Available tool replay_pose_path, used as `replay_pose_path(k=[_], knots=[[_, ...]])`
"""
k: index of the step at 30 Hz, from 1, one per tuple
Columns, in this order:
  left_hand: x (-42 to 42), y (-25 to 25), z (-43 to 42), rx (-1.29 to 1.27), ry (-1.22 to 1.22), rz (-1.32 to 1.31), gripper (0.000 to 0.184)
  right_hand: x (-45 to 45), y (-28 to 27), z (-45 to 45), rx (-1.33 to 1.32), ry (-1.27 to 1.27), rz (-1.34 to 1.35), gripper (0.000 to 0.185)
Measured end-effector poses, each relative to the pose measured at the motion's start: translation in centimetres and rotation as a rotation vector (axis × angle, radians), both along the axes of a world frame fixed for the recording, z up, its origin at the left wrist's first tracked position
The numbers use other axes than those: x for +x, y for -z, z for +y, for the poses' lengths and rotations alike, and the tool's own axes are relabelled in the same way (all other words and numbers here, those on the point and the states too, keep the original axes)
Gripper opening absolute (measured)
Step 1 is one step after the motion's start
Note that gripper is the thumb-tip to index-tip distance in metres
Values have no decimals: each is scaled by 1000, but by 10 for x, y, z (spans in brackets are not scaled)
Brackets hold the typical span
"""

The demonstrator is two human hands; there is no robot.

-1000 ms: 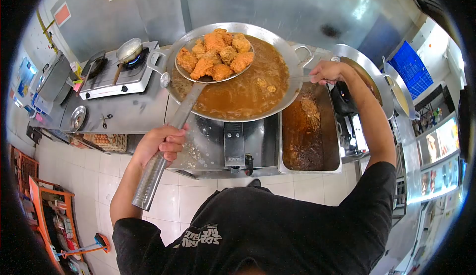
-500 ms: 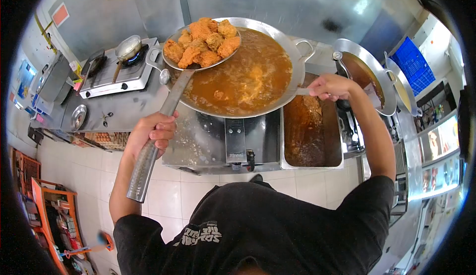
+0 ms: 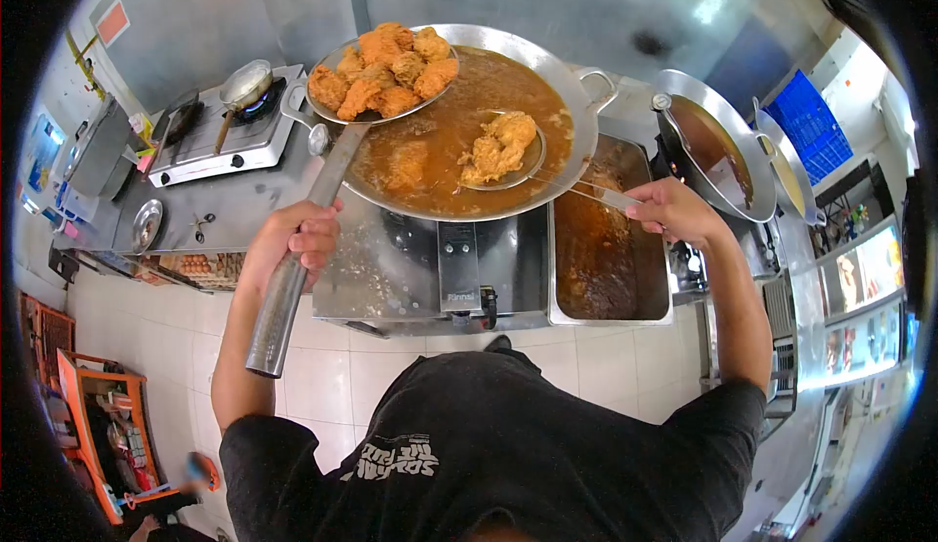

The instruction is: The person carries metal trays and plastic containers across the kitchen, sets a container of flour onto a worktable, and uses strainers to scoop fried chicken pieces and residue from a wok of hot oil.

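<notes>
Head camera: my left hand (image 3: pixel 291 239) is wrapped tightly round a large skimmer (image 3: pixel 335 173) by its thick metal handle, and its shallow bowl carries a heap of fried pieces (image 3: pixel 386 70) at the left side of the wok (image 3: pixel 583 117). My right hand (image 3: pixel 674 210) has thumb and fingers pinched together on the flat handle of a small wire strainer (image 3: pixel 528 173). In that lies a single battered piece (image 3: pixel 500 146), paler than the heap (it looks like chicken, though the coating hides the inside), over the right half of the brown oil (image 3: pixel 445 182).

I take the step in hand to be lifting fried food from the oil. As I judge it, the next move calls for a level left grip, so that nothing rolls off the heap, and a steady right one while the strainer drips.

The heap covers the bottom of the skimmer, and I cannot tell whether its bowl rests on the wok's rim or hangs just above. A pale shape (image 3: pixel 408 164) in the oil is too murky to make out. My own fingers cover parts of both handles, and the lower left edge cuts off something dark (image 3: pixel 171 530).
</notes>
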State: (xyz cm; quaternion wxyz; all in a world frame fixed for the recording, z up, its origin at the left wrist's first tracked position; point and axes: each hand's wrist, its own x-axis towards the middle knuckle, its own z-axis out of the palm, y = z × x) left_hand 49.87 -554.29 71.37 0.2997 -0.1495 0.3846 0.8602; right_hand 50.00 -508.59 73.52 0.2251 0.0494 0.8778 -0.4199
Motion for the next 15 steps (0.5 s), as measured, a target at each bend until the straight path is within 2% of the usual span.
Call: replay_pose_path(k=[11, 13, 15], knots=[[-1, 9, 5, 29, 0, -9, 15, -8, 2, -9, 98, 53, 160, 27], [-4, 6, 10, 32, -62, -56, 17, -14, 4, -3, 42, 93, 126, 26], [-3, 4, 8, 5, -9, 16, 16, -17, 4, -3, 7, 121, 161, 25]])
